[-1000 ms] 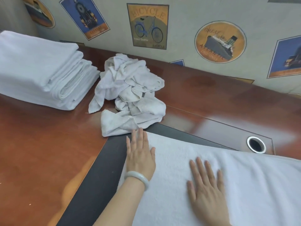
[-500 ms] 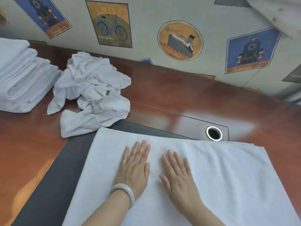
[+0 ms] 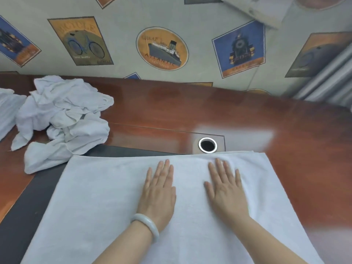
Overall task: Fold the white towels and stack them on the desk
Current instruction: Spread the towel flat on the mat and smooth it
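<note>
While flat, the towel [image 3: 106, 197] lies under both open hands.

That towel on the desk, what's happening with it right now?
A person is pressing both palms flat on a white towel spread on the desk, left hand beside right hand, smoothing it between folds. A crumpled pile of towels waits at the left, and a folded stack sits at the frame's left edge.

Matt terry-cloth towel [image 3: 106, 197] lies on a glossy reddish wood desk [image 3: 190, 109] with metal-ringed grommet [image 3: 207, 145].
</note>
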A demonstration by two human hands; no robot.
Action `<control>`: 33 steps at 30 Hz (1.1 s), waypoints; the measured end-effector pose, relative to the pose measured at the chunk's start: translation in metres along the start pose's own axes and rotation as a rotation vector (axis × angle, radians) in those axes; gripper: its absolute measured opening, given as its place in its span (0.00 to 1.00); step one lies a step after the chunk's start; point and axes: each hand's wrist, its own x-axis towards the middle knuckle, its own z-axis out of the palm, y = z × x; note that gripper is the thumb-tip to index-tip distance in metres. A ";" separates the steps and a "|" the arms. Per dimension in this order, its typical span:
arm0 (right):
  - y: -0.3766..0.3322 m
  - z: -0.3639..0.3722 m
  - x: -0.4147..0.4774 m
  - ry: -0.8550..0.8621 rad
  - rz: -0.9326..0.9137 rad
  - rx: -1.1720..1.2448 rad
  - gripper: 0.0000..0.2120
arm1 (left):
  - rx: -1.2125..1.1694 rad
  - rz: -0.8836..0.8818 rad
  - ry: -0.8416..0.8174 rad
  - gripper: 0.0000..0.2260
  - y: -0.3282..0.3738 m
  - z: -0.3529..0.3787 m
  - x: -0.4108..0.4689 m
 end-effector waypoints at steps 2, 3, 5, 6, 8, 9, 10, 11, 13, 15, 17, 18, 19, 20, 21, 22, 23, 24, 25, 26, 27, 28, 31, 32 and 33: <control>0.002 -0.001 0.000 0.015 -0.015 0.047 0.29 | -0.029 0.088 -0.064 0.25 0.045 0.013 0.020; 0.002 -0.001 0.000 0.014 -0.030 0.069 0.29 | -0.022 0.089 -0.075 0.25 0.056 0.020 0.027; 0.006 -0.002 0.001 -0.005 -0.067 0.154 0.28 | -0.006 0.043 -0.088 0.25 0.061 0.032 0.031; 0.010 -0.005 0.001 -0.015 -0.098 0.236 0.27 | -0.001 0.032 -0.078 0.26 0.061 0.038 0.030; 0.021 -0.019 0.001 -0.032 -0.094 0.533 0.26 | 0.004 0.042 -0.076 0.26 0.059 0.040 0.027; 0.032 -0.026 0.001 -0.004 -0.027 0.691 0.27 | 0.010 0.043 -0.075 0.26 0.059 0.041 0.028; 0.045 -0.034 0.002 0.067 0.080 0.750 0.28 | 0.018 0.042 -0.072 0.26 0.059 0.042 0.029; 0.062 -0.040 0.006 0.164 0.203 0.674 0.28 | 0.022 0.036 -0.069 0.26 0.059 0.042 0.030; 0.099 -0.052 0.016 0.220 0.456 0.382 0.25 | 0.034 0.027 -0.057 0.26 0.059 0.043 0.029; 0.123 -0.061 0.031 0.053 0.655 0.316 0.26 | 0.044 0.029 -0.044 0.26 0.060 0.043 0.028; 0.137 -0.067 0.049 -0.098 0.763 0.508 0.26 | 0.049 0.030 -0.043 0.26 0.061 0.042 0.028; 0.141 -0.071 0.057 -0.152 0.785 0.600 0.25 | 0.050 0.028 -0.043 0.26 0.061 0.042 0.028; 0.145 -0.074 0.063 -0.206 0.797 0.669 0.23 | 0.049 0.028 -0.046 0.26 0.061 0.042 0.028; 0.148 -0.077 0.068 -0.254 0.811 0.724 0.21 | 0.050 0.027 -0.048 0.26 0.061 0.042 0.028; 0.153 -0.078 0.072 -0.292 0.821 0.781 0.20 | 0.052 0.026 -0.047 0.26 0.061 0.042 0.027; 0.157 -0.080 0.074 -0.313 0.818 0.834 0.18 | 0.054 0.027 -0.042 0.26 0.061 0.042 0.028; 0.161 -0.081 0.076 -0.320 0.801 0.885 0.16 | 0.053 0.028 -0.036 0.26 0.061 0.042 0.028; 0.162 -0.083 0.077 -0.322 0.771 0.926 0.13 | 0.052 0.031 -0.032 0.26 0.061 0.042 0.028; 0.165 -0.082 0.079 -0.306 0.733 0.963 0.11 | 0.050 0.033 -0.030 0.26 0.061 0.043 0.027; 0.167 -0.081 0.080 -0.273 0.690 0.986 0.08 | 0.049 0.034 -0.031 0.26 0.062 0.043 0.027; 0.169 -0.079 0.083 -0.224 0.653 0.990 0.06 | 0.053 0.034 -0.030 0.26 0.061 0.042 0.027; 0.170 -0.077 0.084 -0.162 0.624 0.985 0.04 | 0.056 0.032 -0.029 0.26 0.061 0.042 0.027; 0.172 -0.062 0.088 0.021 0.593 0.863 0.04 | 0.058 0.025 -0.028 0.26 0.062 0.040 0.027; 0.172 -0.057 0.089 0.046 0.588 0.810 0.04 | 0.059 0.024 -0.028 0.26 0.062 0.040 0.027; 0.170 -0.054 0.089 0.060 0.596 0.758 0.05 | 0.060 0.024 -0.030 0.26 0.063 0.040 0.027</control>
